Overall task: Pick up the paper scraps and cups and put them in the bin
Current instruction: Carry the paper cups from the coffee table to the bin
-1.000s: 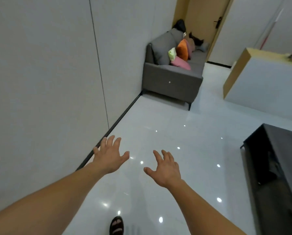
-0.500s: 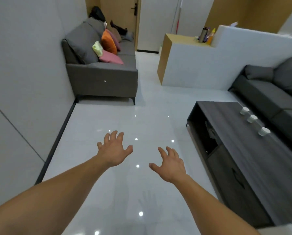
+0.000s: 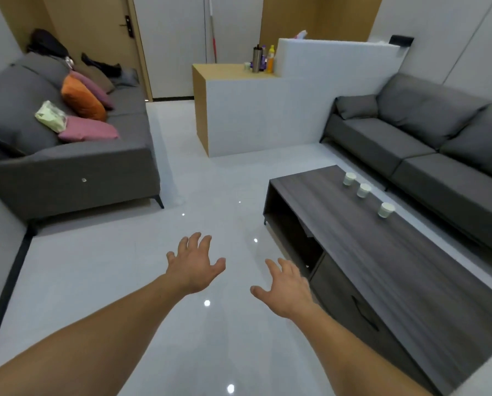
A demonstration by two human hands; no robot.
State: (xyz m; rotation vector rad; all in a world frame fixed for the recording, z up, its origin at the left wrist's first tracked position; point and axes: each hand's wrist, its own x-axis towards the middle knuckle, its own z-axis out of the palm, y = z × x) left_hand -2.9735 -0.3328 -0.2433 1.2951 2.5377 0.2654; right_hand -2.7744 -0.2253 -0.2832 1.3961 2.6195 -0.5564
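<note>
While both arms stretch out ahead of me, my left hand [image 3: 194, 264] and right hand [image 3: 286, 290] hover palm down over the glossy white floor [image 3: 119, 281], fingers spread and loose, holding nothing. I judge this to be the approach step: nothing is collected yet.

Just right of the right hand runs the long edge of a dark wooden coffee table [image 3: 405, 275], with an open shelf and a drawer below. Three white cups [image 3: 363, 190] stand upright in a loose row near its far right edge, apart from one another and well away from both hands. The next move calls for stepping forward along the table and reaching across its top to the nearest cup.

The floor ahead is an open lane between the table and a grey sofa [image 3: 67, 172] on the left. A second grey sofa [image 3: 427, 144] sits close behind the table, leaving a narrow gap. Further off stands a white counter [image 3: 253, 118]. I see no paper scraps and no bin.
</note>
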